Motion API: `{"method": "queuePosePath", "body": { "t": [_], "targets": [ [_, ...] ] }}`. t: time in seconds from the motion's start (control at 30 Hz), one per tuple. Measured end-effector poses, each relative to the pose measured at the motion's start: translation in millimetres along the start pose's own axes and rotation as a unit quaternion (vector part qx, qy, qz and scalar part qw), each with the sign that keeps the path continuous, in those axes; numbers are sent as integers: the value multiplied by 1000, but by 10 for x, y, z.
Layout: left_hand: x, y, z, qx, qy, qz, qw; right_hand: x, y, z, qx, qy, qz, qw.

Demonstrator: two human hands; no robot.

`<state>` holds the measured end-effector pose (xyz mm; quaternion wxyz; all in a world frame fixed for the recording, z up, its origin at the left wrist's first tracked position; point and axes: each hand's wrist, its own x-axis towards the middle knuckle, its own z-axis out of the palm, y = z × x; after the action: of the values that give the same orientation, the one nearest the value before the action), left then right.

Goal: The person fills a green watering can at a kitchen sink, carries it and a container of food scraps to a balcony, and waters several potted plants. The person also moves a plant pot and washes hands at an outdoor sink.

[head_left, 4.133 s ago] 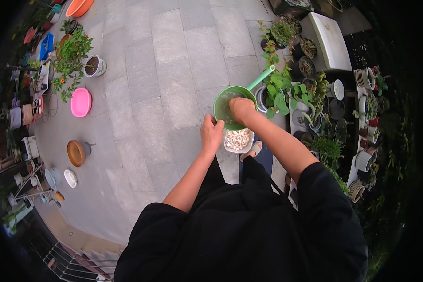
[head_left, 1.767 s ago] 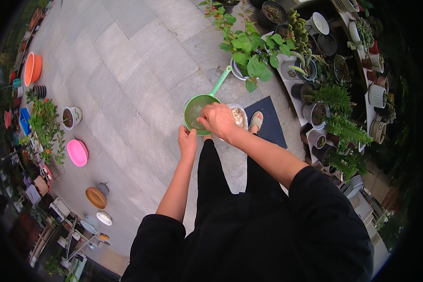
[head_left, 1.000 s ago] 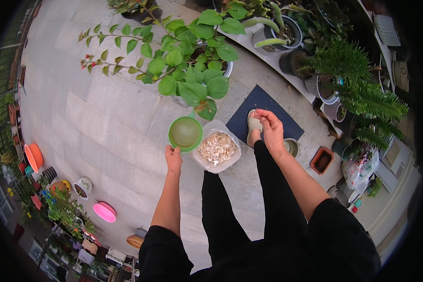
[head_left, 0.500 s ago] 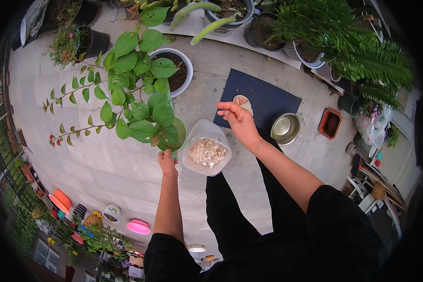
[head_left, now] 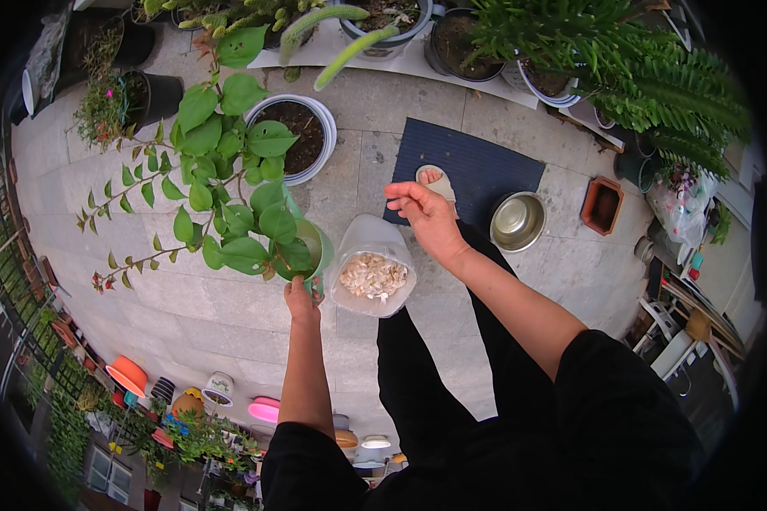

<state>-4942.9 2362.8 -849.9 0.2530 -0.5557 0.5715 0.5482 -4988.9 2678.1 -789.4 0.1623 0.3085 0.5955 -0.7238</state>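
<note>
My left hand is closed on the rim of a green translucent pot. A leafy plant with broad green leaves covers much of this pot. Just right of it is a clear plastic tub, tilted toward me, with pale flaky pieces in its lower part; what supports the tub cannot be seen. My right hand hovers beyond the tub's right side, palm inward. Its fingers are stretched out and partly apart, with nothing visible in them.
A dark ribbed mat lies under my sandalled foot. Beside it stand a metal bowl and a square terracotta pot. A white pot of soil is behind the plant. Ferns and cactus pots line the far edge.
The view has shifted slightly. The green pot with the plant has come a little lower and tilted somewhat in my left hand. My right hand keeps nearly the same pose.
</note>
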Motion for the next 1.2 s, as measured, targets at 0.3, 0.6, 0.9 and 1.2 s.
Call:
{"method": "queuePosePath", "body": {
  "t": [0.3,0.6,0.9,1.2],
  "targets": [
    [-26,-71,-129,32,4,34,999,55,45,220,17,-18,-18,1000],
    [20,-190,-376,75,28,36,996,42,23,340,-1,-40,-17,999],
    [-36,-117,-546,54,47,46,996,-5,60,430,14,11,-41,999],
    [66,109,-377,83,29,84,993,-15,-26,432,9,6,-42,999]
  ]
}}
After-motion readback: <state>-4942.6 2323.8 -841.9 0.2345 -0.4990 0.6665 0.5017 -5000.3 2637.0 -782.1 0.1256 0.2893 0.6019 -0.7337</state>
